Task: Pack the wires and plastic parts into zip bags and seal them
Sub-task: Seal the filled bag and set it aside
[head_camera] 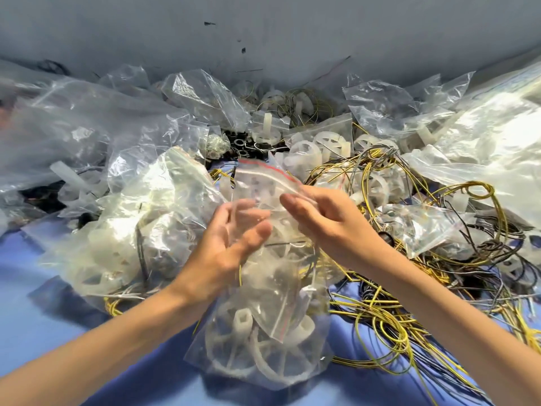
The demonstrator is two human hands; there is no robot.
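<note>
I note a blue work surface (35, 317) across the foreground, smooth where it is bare at the lower left. Behind it stands a plain grey wall (292, 30). It carries a few small dark marks (243, 50) near centre and one thin dark streak (248, 70) lower down.

On the table (44, 332), a filled zip bag (263, 358) lies at the middle, near the front edge. Just behind and above it, the left hand (234, 241) and the right hand (325, 221) meet on an upper zip bag (263, 183); the right hand pinches its right side. Left of the hands, a heap of filled bags (131, 230) reaches toward the left edge. A tangle of wires (395, 326) spreads over the right half, front to back. Behind the hands lie plastic wheels (330, 145), with small rings (248, 145) just left of them. Loose bags (386, 104) pile along the back edge, against the wall (263, 24).
</note>
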